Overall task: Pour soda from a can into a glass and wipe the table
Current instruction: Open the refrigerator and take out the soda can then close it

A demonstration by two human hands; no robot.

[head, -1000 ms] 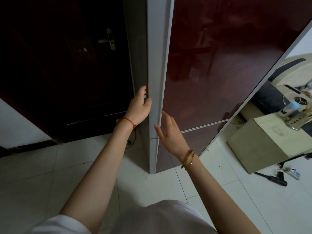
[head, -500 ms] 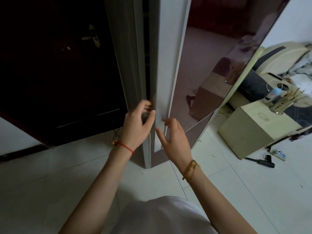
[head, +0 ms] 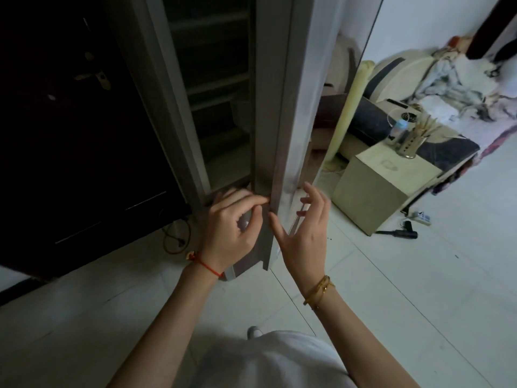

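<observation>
Tiled floor [head: 391, 289]; left hand [head: 232, 231] pinches fridge door [head: 275, 135].

fridge door [head: 282, 113] edge between hands | shelves [head: 215, 88] left | cabinet [head: 389, 186] right

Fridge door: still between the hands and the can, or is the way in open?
Partly. The fridge door is ajar; left hand curls on its edge, right hand open beside it. Dim shelves show; no can visible.
</observation>
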